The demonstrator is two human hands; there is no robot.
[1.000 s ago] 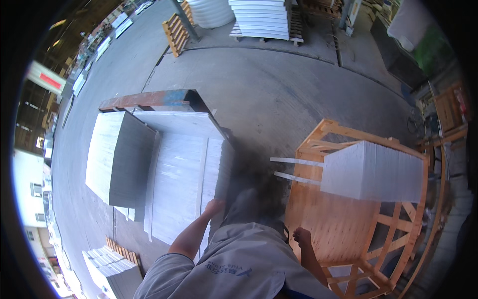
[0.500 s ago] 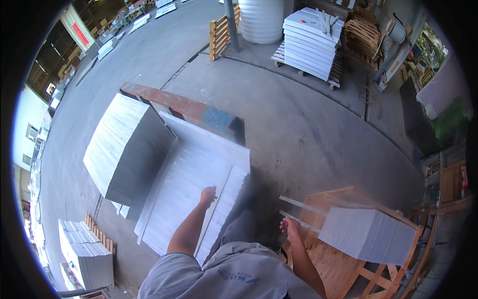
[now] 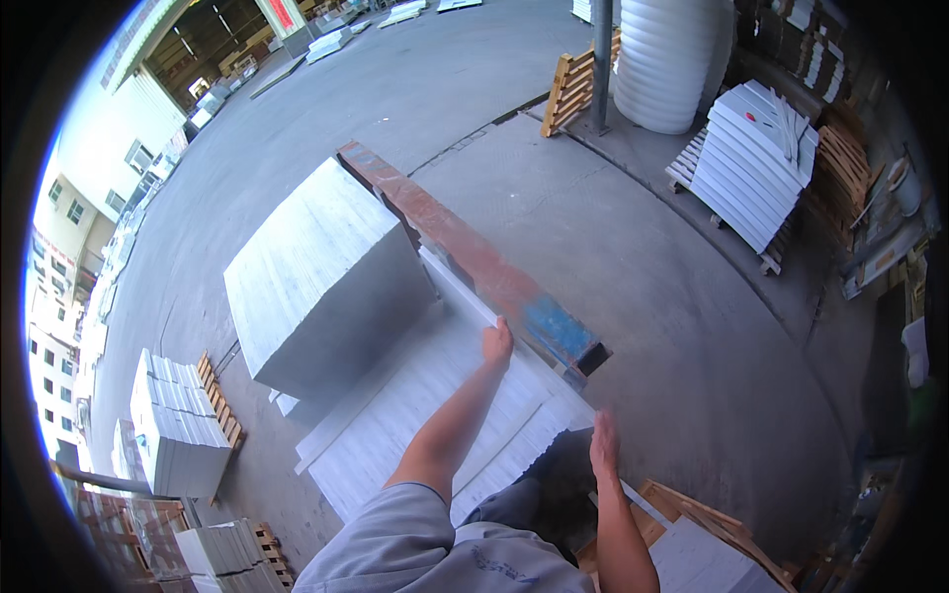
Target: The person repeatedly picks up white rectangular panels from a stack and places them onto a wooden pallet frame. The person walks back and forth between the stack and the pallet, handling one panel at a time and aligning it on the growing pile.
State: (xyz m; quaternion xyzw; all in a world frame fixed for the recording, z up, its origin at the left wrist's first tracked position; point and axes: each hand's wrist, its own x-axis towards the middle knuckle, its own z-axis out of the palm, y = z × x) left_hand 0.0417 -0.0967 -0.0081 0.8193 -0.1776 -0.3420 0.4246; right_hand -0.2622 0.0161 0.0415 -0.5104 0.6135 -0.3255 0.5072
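A pale grey-white stone slab (image 3: 435,361) lies in front of me, with thin strips (image 3: 509,435) across it. My left hand (image 3: 498,341) is closed at the slab's far edge, its fingers bent over that edge and partly hidden. My right hand (image 3: 604,447) is by the slab's right corner, fingers stretched out and held together. Whether its palm touches the corner, I cannot tell. Behind the slab runs a rusty red beam (image 3: 455,237) with a blue end. A tall block of stacked pale slabs (image 3: 316,257) stands left of it.
At lower right is a wooden crate (image 3: 712,524) with pale slabs (image 3: 697,558) in it. Slab stacks on pallets stand at left (image 3: 178,425) and far right (image 3: 756,158). A white foam roll (image 3: 667,64) stands by a post (image 3: 601,69) and a wooden pallet (image 3: 563,94).
My view has turned rightward in tilt. My left hand has moved from above the slab to its far edge. My right hand has left the strips by the crate and come to the slab's corner.
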